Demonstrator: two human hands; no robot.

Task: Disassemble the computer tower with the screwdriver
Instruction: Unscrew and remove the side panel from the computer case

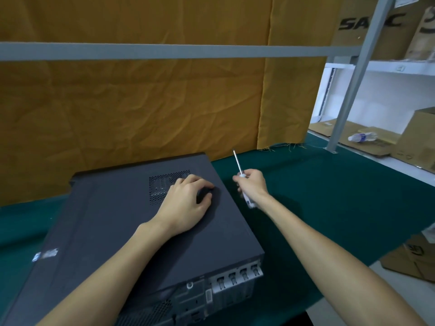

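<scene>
You steadied the computer tower (131, 231), screwdriver (239, 167) ready.
Your left hand (186, 205) lay flat, unclenched, on its stiff, probably heavy panel; your right hand (251, 184), at 3 o'clock, gripped the handle.

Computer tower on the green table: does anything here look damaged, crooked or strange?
Nothing looks damaged. The computer tower lies on its side, angled to the table edge, side panel closed. A water bottle lies on the shelf behind.

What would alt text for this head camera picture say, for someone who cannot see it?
A person's left hand rests flat on a dark computer tower lying on its side on a green table, while the right hand holds a screwdriver beside it, tip pointing up and away.
</scene>
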